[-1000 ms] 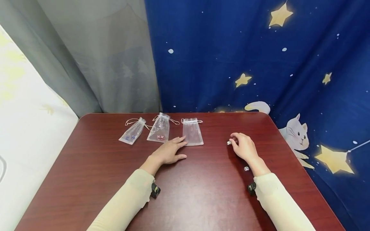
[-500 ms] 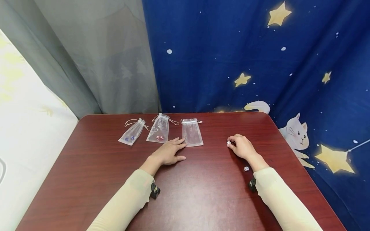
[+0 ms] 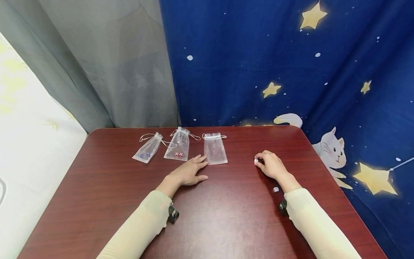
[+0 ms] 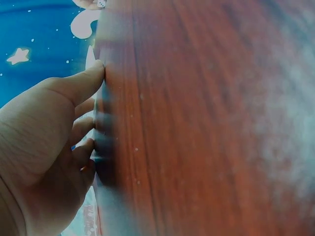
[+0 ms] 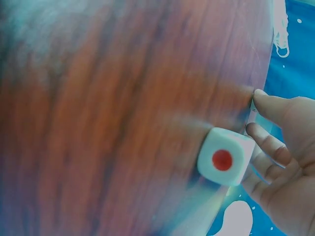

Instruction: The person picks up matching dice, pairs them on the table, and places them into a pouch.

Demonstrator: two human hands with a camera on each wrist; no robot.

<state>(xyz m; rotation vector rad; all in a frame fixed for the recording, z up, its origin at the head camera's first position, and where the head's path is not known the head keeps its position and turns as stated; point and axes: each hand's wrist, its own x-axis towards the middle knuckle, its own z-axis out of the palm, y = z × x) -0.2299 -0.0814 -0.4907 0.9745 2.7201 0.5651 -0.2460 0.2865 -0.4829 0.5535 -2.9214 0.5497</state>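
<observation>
Bright light across my table (image 3: 223, 219), a pale glare pooling toward me, a soft shadow lying along my right sleeve (image 3: 318, 219), and both wrist views come in bluish and hazy, the surface smearing out of focus beside my left hand (image 4: 47, 132).

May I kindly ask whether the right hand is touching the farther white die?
Touching: the head view shows the right hand pinching the farther white die.

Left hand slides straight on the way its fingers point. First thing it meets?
Likely the rightmost mesh bag: the left hand points forward and right, already at the bag's near left corner. Whether it touches the mesh yet is unclear from the head view.
</observation>
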